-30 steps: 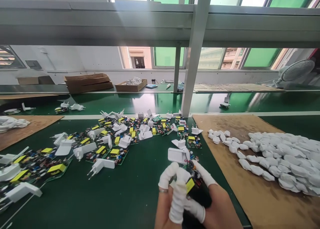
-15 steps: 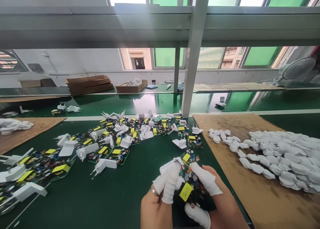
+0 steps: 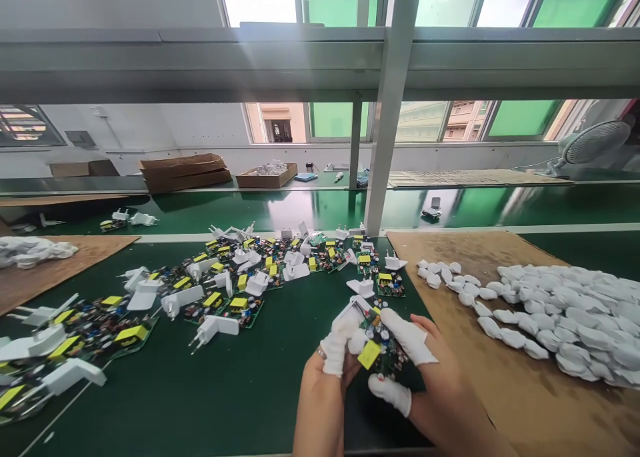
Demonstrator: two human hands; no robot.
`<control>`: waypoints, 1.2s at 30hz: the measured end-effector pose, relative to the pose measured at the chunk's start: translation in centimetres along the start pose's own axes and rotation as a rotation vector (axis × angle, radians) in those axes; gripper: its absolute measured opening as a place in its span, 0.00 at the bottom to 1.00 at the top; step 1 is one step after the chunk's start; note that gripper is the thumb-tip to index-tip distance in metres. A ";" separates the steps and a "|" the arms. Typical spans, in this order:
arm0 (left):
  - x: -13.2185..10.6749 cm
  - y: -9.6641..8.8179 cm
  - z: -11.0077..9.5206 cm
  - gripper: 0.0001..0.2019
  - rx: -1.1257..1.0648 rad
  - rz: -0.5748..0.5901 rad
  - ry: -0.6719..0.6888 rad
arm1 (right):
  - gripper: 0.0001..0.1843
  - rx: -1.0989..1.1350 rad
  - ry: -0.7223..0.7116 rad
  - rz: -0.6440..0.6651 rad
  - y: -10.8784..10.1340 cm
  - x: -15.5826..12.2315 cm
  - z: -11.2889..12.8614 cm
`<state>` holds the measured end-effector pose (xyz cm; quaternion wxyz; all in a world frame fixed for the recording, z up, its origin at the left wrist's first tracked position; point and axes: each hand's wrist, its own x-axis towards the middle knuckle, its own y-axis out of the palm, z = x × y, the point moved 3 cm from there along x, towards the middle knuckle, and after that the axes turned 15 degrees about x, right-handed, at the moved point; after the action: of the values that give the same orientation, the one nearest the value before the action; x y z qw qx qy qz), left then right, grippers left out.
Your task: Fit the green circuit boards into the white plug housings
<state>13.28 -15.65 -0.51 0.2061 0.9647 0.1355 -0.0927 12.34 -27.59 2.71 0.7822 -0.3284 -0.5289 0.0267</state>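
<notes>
Low at the centre, both hands meet around one charger assembly, their fingers in white finger cots. My left hand (image 3: 334, 347) is closed on a white plug piece (image 3: 358, 306), which its fingers partly cover. My right hand (image 3: 417, 354) grips the circuit board (image 3: 387, 360) by its right side, thumb below and fingers above. A yellow-wrapped transformer (image 3: 369, 355) and several capacitors show on that board. Whether the plug piece and board are wired together is hidden by the fingers. Just beyond the hands lie another white plug piece (image 3: 361, 287) and a board (image 3: 390, 285).
Boards and white plugs (image 3: 210, 327) are heaped across the green bench (image 3: 225, 390) to the left. Rows of white pieces (image 3: 560, 310) cover a cardboard sheet (image 3: 440, 244) at right. A metal post (image 3: 383, 124) rises ahead; behind it runs a green belt (image 3: 310, 207).
Both hands have risen slightly with the board and plug piece, which remain held. On the far belt, the few parts have shifted left. The view has tilted a little.
</notes>
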 end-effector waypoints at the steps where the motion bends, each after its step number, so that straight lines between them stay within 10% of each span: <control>1: 0.2 0.0 -0.2 0.16 0.009 0.000 -0.011 | 0.19 -0.020 -0.007 -0.003 -0.2 0.2 0.0; 23: -3.4 -1.0 -1.2 0.14 0.492 -0.404 0.379 | 0.21 0.181 -0.047 0.078 0.7 0.0 1.2; 29: 0.0 -0.6 -0.7 0.13 0.373 -0.035 0.234 | 0.22 0.140 -0.011 0.071 0.3 -0.2 0.3; 36: -1.2 -0.4 -2.8 0.16 0.344 0.045 0.338 | 0.28 0.428 0.238 0.061 -1.0 -0.6 -0.5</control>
<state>12.39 -14.38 2.09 0.0152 0.9901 0.1288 0.0530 12.20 -28.87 2.63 0.8896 -0.1720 -0.4051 0.1226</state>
